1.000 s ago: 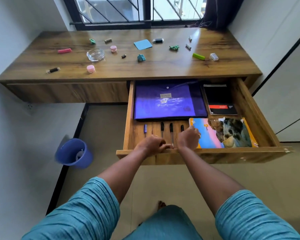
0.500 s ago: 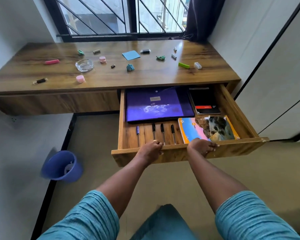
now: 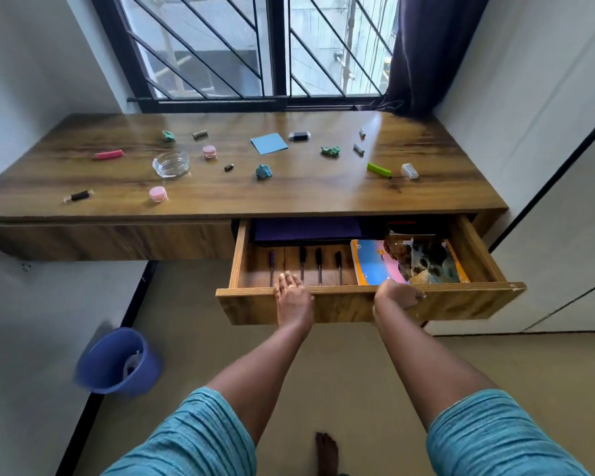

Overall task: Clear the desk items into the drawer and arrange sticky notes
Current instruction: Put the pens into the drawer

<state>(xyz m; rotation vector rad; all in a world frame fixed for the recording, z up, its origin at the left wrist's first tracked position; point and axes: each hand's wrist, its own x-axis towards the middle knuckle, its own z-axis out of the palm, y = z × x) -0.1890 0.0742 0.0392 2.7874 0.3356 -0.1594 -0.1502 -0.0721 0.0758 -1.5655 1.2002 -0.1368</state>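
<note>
Under the barred window (image 3: 272,46), a long brown wooden desk (image 3: 117,187), shiny on top, with small things spread all over it. Near 12 o'clock on the top, a flat blue sticky note (image 3: 269,143), lying alone. At 1 o'clock from it, a little black and silver thing (image 3: 299,136). Off to 9 o'clock, a clear glass dish (image 3: 171,164), with a pink round cap (image 3: 209,151) just beside it and another pink cap (image 3: 158,193) nearer the front edge. Far out at 9 o'clock, a pink bar (image 3: 109,154). Over at 3 o'clock, a green bar (image 3: 379,169) and a small clear box (image 3: 409,171) close together. Scrunched green and blue bits (image 3: 264,172) near the middle.

Below the desk front, at 3 o'clock, an open wooden drawer (image 3: 358,302), only partly out. Inside: four pens (image 3: 319,266) lined up in a row, a purple folder (image 3: 308,230) mostly tucked under the desk, and a bright picture book (image 3: 409,261).

Left hand (image 3: 293,298) flat on the drawer front, fingers reaching over the top edge, holding nothing else. Right hand (image 3: 397,297) curled tight around the drawer's front edge.

Down at 8 o'clock on the tan floor, a blue bin (image 3: 117,362) against the white wall. Dark curtain (image 3: 423,53) at 1 o'clock. Teal sleeves and one bare foot (image 3: 326,453) at the bottom.
</note>
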